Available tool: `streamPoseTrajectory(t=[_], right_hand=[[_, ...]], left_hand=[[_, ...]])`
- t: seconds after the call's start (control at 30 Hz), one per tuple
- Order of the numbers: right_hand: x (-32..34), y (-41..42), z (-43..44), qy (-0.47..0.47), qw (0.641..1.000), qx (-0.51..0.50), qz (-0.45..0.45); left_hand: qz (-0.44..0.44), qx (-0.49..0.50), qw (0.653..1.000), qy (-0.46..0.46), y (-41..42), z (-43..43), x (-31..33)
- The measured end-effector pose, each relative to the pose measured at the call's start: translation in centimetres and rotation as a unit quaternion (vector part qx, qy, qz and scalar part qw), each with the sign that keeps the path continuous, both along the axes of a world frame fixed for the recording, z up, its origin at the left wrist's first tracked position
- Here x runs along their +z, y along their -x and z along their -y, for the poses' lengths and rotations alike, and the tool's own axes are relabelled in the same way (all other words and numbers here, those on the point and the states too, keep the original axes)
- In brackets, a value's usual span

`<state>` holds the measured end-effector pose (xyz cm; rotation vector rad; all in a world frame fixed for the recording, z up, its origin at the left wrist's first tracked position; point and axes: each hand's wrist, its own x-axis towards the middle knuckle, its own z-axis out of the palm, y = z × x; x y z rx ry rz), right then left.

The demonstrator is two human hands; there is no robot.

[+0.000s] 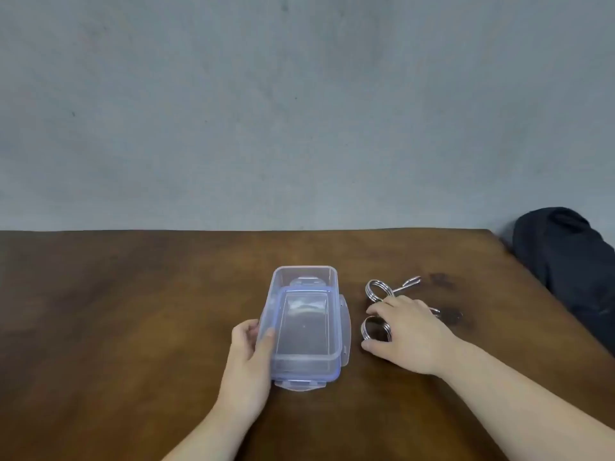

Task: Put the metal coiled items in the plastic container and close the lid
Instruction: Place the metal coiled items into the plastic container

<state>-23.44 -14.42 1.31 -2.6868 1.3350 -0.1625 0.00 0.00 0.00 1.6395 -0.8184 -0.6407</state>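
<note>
- Two metal coiled items lie on the brown table, to the right of the plastic container.
- The near coil is a shiny ring of wire. It sits right under the right hand.
- The far coil lies just behind the hand. A thin wire arm sticks out from it to the right, with a small hook at the end.
- Another bit of wire pokes out on the far side of the hand. It is hard to see which coil it belongs to.
- The right hand is palm down on top of the coils. Its fingers are spread apart and bent around the near coil, with the tips touching or almost touching it. The coil does not look lifted off the table.
- The plastic container is a clear box with a bluish edge. It stands on the table between the two hands, with nothing inside.
- The lid seems to lie under the box. Its flaps stick out at the near end and the right side.
- The left hand holds the left side of the box. The thumb is on the rim and the other fingers are curled against the outside wall.
- A dark bundle of cloth sits past the right corner of the table.
- A plain grey wall is behind the table.
</note>
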Motion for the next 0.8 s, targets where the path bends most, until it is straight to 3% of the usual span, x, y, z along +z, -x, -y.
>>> streamPoseTrajectory(t=[0.13,0.3,0.4,0.5,0.6,0.67,0.8], right_hand=[[-0.9,0.1,-0.3,-0.005,0.999,-0.022,-0.028],[-1.5,0.9,-0.3,0.001,0.999,-0.036,0.014],[-1.4,1.7,-0.1,-0.009,0.993,-0.069,0.094],[0.1,2.3,0.3,-0.044,0.961,-0.111,0.251],[3.1,1.7,0.2,-0.058,0.939,-0.083,0.328],[5.7,0.5,-0.3,-0.065,0.954,-0.024,0.291],[9.4,-3.5,-1.9,-0.033,0.99,0.105,0.086]], left_hand=[[0.005,-0.039,0.999,-0.01,0.8,0.3,-0.3],[-0.008,-0.044,0.999,0.015,-0.4,0.6,-1.1],[-0.038,-0.061,0.997,0.025,-1.3,1.2,-1.4],[-0.06,-0.089,0.994,0.037,-2.1,2.0,-1.3],[-0.068,-0.136,0.988,0.038,-2.8,3.0,-1.3],[-0.084,-0.164,0.982,0.043,-3.3,4.0,-1.3],[-0.105,-0.2,0.973,0.038,-4.0,6.1,-1.6]])
